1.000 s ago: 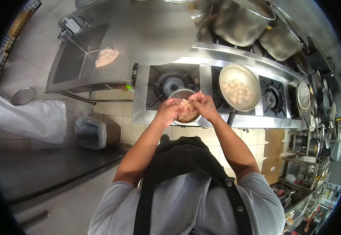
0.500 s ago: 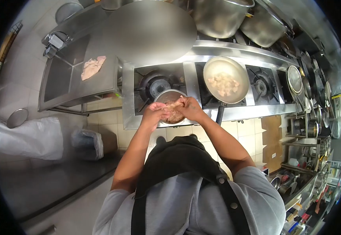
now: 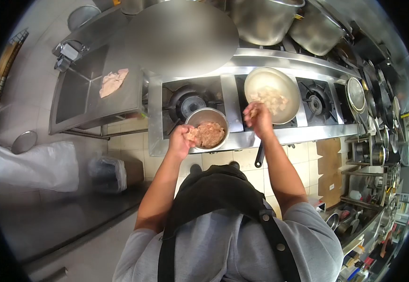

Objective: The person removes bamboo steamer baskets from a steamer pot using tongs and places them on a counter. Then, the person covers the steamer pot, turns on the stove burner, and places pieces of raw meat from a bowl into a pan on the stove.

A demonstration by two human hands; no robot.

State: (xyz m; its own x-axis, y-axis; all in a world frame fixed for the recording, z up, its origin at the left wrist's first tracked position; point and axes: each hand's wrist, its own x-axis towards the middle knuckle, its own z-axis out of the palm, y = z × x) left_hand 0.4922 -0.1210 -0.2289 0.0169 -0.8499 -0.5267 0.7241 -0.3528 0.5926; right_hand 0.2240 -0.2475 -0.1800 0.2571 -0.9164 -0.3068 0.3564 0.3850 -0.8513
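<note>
My left hand [image 3: 183, 140] is closed on a piece of raw meat [image 3: 191, 134] at the left rim of a steel bowl [image 3: 206, 114]. Reddish minced-looking meat [image 3: 210, 135] lies in the bowl, which rests at the front edge of the stove. My right hand [image 3: 259, 119] is at the lower left rim of a light-coloured frying pan [image 3: 293, 89], its fingers curled; what they hold is too small to make out. Several pale pieces of meat [image 3: 274, 99] are in the pan. Its black handle [image 3: 260, 155] points toward me, beneath my right forearm.
A pinkish cloth [image 3: 113, 83] lies on the steel sink counter [image 3: 129, 101] at left. Large steel pots [image 3: 262, 23] stand behind the stove [image 3: 235, 141]. Bare burners [image 3: 192, 104] flank the pan. Strainers [image 3: 355, 94] and pans hang at right. A lined bin [image 3: 108, 174] stands on the floor.
My hands have moved apart. The right one has gone from the bowl to the pan's edge, while the left stays by the bowl with meat. More of the bowl's contents shows.
</note>
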